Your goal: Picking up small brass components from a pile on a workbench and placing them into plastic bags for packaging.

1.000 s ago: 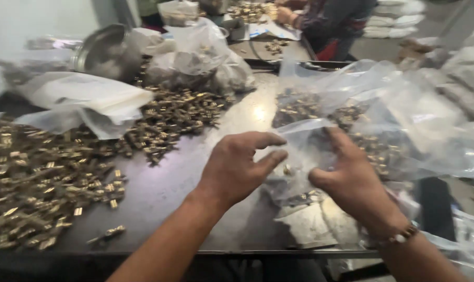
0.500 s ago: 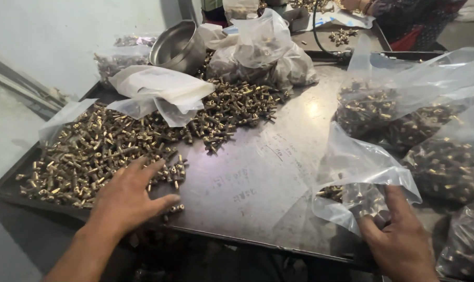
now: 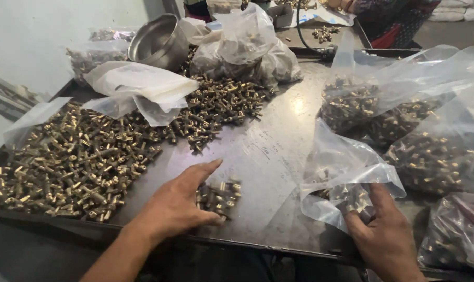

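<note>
Left hand (image 3: 177, 206) lying flat, fingers together, cupped against a small clump of brass fittings (image 3: 219, 195) just right of its fingertips. Right hand (image 3: 385, 235) gripping the underside of a clear plastic bag (image 3: 346, 177) (partly filled). Bigger pile of fittings (image 3: 69, 162) just left of the left hand.

Hands (image 3: 177, 203) on brass fittings (image 3: 218, 196), bag (image 3: 346, 172)
</note>
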